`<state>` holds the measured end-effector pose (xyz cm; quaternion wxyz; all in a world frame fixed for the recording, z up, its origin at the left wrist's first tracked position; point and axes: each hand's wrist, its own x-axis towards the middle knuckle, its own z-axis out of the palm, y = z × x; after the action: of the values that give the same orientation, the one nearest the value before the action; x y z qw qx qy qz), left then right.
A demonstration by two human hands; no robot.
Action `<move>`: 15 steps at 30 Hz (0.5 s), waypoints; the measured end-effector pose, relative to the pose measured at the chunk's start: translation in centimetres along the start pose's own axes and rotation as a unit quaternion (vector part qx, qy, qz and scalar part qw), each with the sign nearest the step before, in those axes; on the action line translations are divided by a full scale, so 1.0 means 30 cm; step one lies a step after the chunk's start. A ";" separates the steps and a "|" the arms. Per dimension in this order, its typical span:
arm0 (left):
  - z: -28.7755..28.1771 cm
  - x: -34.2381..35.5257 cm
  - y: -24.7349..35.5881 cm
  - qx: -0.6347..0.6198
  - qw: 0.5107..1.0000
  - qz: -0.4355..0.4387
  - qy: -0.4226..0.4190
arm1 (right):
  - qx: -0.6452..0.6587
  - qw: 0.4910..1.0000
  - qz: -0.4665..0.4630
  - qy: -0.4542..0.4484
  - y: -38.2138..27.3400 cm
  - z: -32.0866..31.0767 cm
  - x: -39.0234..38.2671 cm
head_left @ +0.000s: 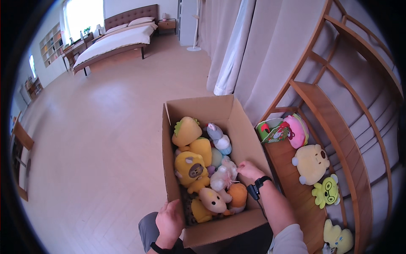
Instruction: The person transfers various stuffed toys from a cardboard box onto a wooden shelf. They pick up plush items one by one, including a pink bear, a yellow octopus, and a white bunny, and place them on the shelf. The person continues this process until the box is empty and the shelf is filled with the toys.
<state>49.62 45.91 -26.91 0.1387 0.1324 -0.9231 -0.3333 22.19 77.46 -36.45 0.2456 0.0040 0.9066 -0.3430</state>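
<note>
An open cardboard box (244, 122) in front of me holds several plush toys. My left hand (170, 222) is closed on its left wall near the front corner. Inside the right wall, my right hand (250, 170) has its fingers pinched at the edge of a white and pink plush toy (220, 178). Around that toy lie a yellow plush with a brown muzzle (189, 167), a pale yellow one with dot eyes (212, 200), an orange round one (237, 195) and a grey and white one (216, 133). A yellow plush with green trim (187, 131) sits at the far left.
A wooden shelf unit (292, 186) stands along the right, its low board carrying a cream plush (312, 164), a green bear plush (326, 191), a pink plush (297, 131) and a pale yellow one (338, 237). Curtains (270, 55) hang behind it. A bed (116, 42) stands far off.
</note>
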 end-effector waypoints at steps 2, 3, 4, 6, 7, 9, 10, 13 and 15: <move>-0.001 0.006 0.011 -0.002 1.000 0.004 0.002 | -0.033 0.999 0.006 -0.036 0.012 -0.041 0.061; -0.002 0.004 0.008 -0.001 1.000 0.002 0.000 | -0.047 0.998 0.001 -0.050 -0.039 -0.065 0.066; -0.002 -0.001 -0.002 0.000 1.000 0.000 -0.002 | -0.052 0.998 -0.011 -0.025 -0.065 -0.060 0.085; 0.007 -0.002 -0.015 0.005 1.000 0.003 -0.010 | -0.066 0.997 -0.034 0.033 -0.137 -0.068 0.109; 0.012 -0.007 -0.024 0.013 1.000 0.002 -0.014 | -0.064 0.997 -0.006 0.039 -0.184 -0.065 0.107; 0.013 -0.002 -0.020 0.025 0.999 -0.003 -0.029 | -0.059 0.996 -0.005 0.072 -0.203 -0.029 0.165; 0.005 0.000 -0.009 0.029 0.999 -0.011 -0.041 | -0.056 0.995 -0.005 0.087 -0.191 -0.008 0.202; 0.001 -0.005 -0.010 0.006 0.999 0.002 -0.049 | -0.098 0.988 0.023 0.119 -0.138 0.080 0.318; 0.019 -0.012 -0.020 -0.006 1.000 0.017 -0.021 | -0.108 0.987 0.035 0.118 -0.147 0.116 0.349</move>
<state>49.84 45.92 -27.78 0.1263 0.1085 -0.9258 -0.3394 13.76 70.23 -40.63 0.1481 0.0494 0.9602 -0.2316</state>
